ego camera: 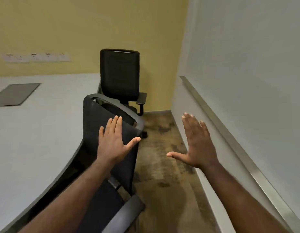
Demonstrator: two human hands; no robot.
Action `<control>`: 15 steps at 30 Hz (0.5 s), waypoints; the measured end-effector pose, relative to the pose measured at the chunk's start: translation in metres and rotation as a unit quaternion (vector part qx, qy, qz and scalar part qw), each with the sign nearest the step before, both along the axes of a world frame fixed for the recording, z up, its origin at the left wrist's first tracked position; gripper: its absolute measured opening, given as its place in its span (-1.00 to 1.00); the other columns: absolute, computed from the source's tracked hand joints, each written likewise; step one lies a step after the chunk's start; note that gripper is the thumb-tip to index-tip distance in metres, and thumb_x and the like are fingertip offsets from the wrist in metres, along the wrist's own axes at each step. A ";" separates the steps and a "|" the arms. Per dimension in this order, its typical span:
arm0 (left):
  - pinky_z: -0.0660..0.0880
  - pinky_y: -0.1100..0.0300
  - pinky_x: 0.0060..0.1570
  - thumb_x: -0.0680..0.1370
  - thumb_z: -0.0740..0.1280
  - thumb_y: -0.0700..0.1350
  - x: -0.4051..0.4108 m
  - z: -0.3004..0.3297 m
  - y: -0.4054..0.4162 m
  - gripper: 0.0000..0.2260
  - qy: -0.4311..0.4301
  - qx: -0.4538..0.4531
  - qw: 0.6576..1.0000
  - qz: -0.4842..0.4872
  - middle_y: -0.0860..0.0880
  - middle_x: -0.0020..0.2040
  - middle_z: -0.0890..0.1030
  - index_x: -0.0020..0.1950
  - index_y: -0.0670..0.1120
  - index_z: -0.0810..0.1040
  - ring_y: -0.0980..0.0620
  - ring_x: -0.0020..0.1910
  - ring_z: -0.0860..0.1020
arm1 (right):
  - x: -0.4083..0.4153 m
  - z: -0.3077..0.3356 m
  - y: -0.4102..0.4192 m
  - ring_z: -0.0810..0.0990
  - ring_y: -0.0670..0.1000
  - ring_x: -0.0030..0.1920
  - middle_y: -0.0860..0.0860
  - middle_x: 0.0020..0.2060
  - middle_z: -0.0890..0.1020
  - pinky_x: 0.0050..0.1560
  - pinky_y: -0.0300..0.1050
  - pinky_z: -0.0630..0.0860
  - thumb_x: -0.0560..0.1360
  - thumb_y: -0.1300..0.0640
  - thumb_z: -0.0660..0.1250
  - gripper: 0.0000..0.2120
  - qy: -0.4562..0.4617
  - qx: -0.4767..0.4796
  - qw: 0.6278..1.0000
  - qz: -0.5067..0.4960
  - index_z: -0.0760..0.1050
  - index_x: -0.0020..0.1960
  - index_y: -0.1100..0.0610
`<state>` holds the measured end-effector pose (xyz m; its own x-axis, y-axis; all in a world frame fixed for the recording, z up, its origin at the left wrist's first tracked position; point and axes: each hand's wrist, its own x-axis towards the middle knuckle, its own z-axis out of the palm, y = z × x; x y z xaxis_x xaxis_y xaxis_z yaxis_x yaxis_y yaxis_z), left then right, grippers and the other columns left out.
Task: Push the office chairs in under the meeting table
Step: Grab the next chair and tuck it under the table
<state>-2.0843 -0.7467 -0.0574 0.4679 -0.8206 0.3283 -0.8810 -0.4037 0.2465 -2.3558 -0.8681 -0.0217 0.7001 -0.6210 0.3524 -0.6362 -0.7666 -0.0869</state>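
Observation:
A pale grey meeting table (45, 125) with a curved dark edge fills the left. A dark mesh-backed office chair (95, 111) stands right against that edge in the middle. My left hand (112, 142) lies flat against its backrest, fingers straight and thumb spread. My right hand (196, 142) hovers in the air over the carpet to the right, fingers straight and spread, touching nothing. A second black office chair (120, 76) with armrests stands farther back at the table's end, by the yellow wall. A third chair's back (115, 214) shows at the bottom, under my left forearm.
A narrow carpeted aisle (162, 165) runs between the chairs and the white wall (246, 64) on the right, which carries a metal rail (230, 137). A dark cable hatch (16, 94) sits in the tabletop. Wall sockets (36, 57) line the yellow wall.

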 end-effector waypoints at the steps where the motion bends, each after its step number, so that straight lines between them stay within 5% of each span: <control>1: 0.00 -0.14 0.52 0.42 -0.06 0.56 -0.004 -0.001 -0.013 -0.03 0.009 0.007 1.000 0.010 -0.06 0.60 0.09 0.60 -0.10 0.03 -0.03 0.58 -0.02 | 0.003 0.000 -0.015 -0.05 0.06 0.56 0.07 0.57 0.03 0.50 0.22 0.01 0.29 -0.60 0.14 0.16 -0.004 0.000 1.000 0.018 -0.05 0.57 0.16; 6: 0.18 -0.12 0.47 0.44 0.06 0.51 -0.029 -0.004 -0.088 -0.06 0.047 0.044 0.996 0.064 -0.17 0.50 0.31 0.54 -0.18 0.16 -0.13 0.48 0.25 | 0.001 0.003 -0.079 -0.04 0.07 0.56 0.08 0.57 0.05 0.51 0.21 0.01 0.30 -0.59 0.15 0.14 -0.013 0.004 0.995 0.096 -0.03 0.57 0.16; 11: 0.07 -0.08 0.50 0.53 0.11 0.40 -0.047 -0.016 -0.143 -0.11 0.079 0.134 0.976 0.154 -0.22 0.60 -0.01 0.59 -0.19 -0.07 -0.16 0.49 0.27 | -0.007 0.001 -0.128 -0.01 0.08 0.56 0.10 0.56 0.07 0.49 0.24 0.04 0.30 -0.58 0.15 0.13 -0.020 0.007 0.990 0.136 0.00 0.57 0.17; 15: 0.21 -0.05 0.44 0.62 0.10 0.24 -0.052 -0.018 -0.155 -0.24 0.087 0.130 0.962 0.225 -0.32 0.57 0.01 0.58 -0.24 -0.09 -0.27 0.42 0.35 | -0.005 -0.007 -0.147 -0.04 0.07 0.56 0.08 0.57 0.04 0.48 0.26 0.08 0.29 -0.59 0.14 0.14 -0.012 0.017 0.987 0.161 -0.01 0.57 0.17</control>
<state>-2.1367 -0.9015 -0.0755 0.8240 -0.5662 0.0230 -0.5573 -0.8023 0.2137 -2.3604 -1.0154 -0.0282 0.8543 -0.3801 0.3545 -0.3584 -0.9248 -0.1278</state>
